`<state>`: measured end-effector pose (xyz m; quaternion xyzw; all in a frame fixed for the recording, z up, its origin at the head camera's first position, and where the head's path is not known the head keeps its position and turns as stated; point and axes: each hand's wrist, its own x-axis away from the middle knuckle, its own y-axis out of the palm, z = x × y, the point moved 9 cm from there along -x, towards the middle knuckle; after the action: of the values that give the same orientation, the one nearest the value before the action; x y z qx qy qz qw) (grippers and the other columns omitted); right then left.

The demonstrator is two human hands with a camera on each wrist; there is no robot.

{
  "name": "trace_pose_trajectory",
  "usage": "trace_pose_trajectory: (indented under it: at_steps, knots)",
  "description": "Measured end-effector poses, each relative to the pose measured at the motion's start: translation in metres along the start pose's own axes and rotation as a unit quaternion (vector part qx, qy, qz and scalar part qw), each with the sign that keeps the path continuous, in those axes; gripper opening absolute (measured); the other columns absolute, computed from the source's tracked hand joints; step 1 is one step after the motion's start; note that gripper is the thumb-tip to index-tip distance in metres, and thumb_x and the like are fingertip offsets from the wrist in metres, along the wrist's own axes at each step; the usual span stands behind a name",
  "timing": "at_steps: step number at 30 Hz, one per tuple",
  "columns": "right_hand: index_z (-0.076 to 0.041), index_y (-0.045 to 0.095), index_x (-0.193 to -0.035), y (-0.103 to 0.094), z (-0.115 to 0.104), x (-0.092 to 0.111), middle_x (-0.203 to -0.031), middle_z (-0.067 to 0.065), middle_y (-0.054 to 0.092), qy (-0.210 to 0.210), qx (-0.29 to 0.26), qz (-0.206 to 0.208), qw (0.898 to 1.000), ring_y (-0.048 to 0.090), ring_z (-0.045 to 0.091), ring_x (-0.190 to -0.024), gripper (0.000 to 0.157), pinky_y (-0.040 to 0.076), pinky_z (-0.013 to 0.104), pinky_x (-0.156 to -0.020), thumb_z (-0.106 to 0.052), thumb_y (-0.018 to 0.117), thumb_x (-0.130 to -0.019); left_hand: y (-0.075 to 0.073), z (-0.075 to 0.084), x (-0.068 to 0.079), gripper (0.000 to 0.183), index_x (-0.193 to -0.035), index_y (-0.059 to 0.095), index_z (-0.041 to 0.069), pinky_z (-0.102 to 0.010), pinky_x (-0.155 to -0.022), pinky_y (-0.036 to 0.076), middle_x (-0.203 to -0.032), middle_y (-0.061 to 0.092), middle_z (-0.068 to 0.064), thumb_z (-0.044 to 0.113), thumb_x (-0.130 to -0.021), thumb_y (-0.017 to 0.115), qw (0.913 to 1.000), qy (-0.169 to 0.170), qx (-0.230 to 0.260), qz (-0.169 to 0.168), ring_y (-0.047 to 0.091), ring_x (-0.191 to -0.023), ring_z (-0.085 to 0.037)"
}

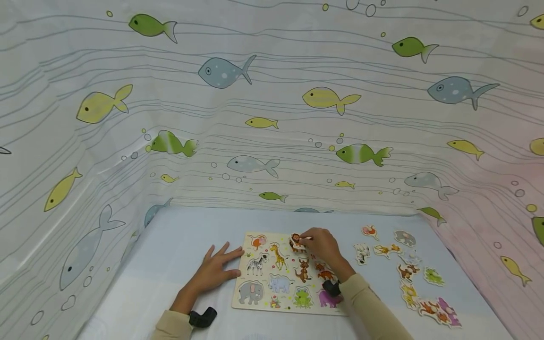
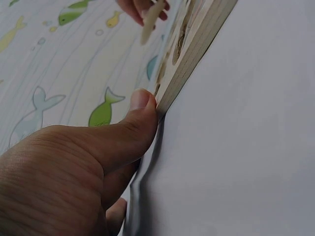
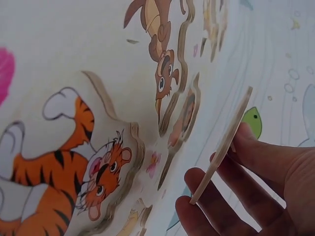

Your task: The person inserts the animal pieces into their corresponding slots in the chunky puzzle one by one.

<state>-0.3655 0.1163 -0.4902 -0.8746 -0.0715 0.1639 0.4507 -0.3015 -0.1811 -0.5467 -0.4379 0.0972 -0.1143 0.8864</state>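
left hand [image 1: 214, 271]: lay flat left of the puzzle board [image 1: 255, 302], fingers straight; only the left wrist view showed the thumb [image 2: 140, 105] pressed on the board's edge.
right hand [image 1: 324, 245]: pinched the lion piece [image 1: 296, 242] over the board's top edge; thin and edge-on in the right wrist view.
loose pieces [image 1: 408, 271]: scattered right of the board.
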Motion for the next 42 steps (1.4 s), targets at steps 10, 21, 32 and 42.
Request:
trace_pose_trajectory:
  at_steps: [10, 21, 32, 42]
  knots:
    - [-0.015, 0.081, -0.098, 0.008, -0.001, -0.004, -0.104, 0.006, 0.076, 0.004, 0.016, -0.001, 1.000, 0.070, 0.019, -0.080, 0.013, 0.050, 0.025, -0.052, -0.023, 0.077, -0.088, -0.001, 0.001, 0.000, 0.067, -0.142, 0.058, 0.023, -0.061, -0.125, -0.002, -0.150, 0.053, 0.002, 0.046, -0.081, 0.076, 1.0000, 0.001, 0.000, 0.000, 0.029, -0.151, -0.037]
    - [-0.016, 0.081, -0.098, 0.018, 0.002, -0.006, -0.104, 0.005, 0.076, 0.022, 0.038, -0.017, 0.999, 0.068, 0.018, -0.082, 0.014, 0.047, 0.024, -0.051, -0.026, 0.076, -0.089, 0.001, 0.000, 0.000, 0.067, -0.143, 0.057, 0.025, -0.059, -0.125, -0.004, -0.152, 0.051, 0.004, 0.046, -0.082, 0.076, 1.0000, -0.003, 0.000, -0.008, 0.026, -0.152, -0.035]
    - [-0.015, 0.081, -0.095, 0.020, 0.003, -0.006, -0.102, 0.004, 0.076, 0.017, 0.046, -0.008, 0.999, 0.069, 0.019, -0.081, 0.013, 0.048, 0.025, -0.051, -0.025, 0.077, -0.088, 0.001, -0.001, -0.001, 0.067, -0.142, 0.057, 0.025, -0.058, -0.126, -0.004, -0.152, 0.051, 0.004, 0.045, -0.082, 0.077, 0.9999, -0.009, -0.001, -0.006, 0.026, -0.152, -0.034]
    - [-0.016, 0.081, -0.096, 0.022, 0.004, -0.004, -0.102, 0.004, 0.075, 0.025, 0.041, -0.019, 0.999, 0.068, 0.018, -0.081, 0.013, 0.047, 0.025, -0.050, -0.025, 0.076, -0.089, -0.001, 0.003, 0.000, 0.067, -0.140, 0.060, 0.021, -0.063, -0.124, 0.001, -0.149, 0.055, 0.000, 0.045, -0.080, 0.077, 0.9999, 0.008, -0.007, 0.013, 0.031, -0.149, -0.040]
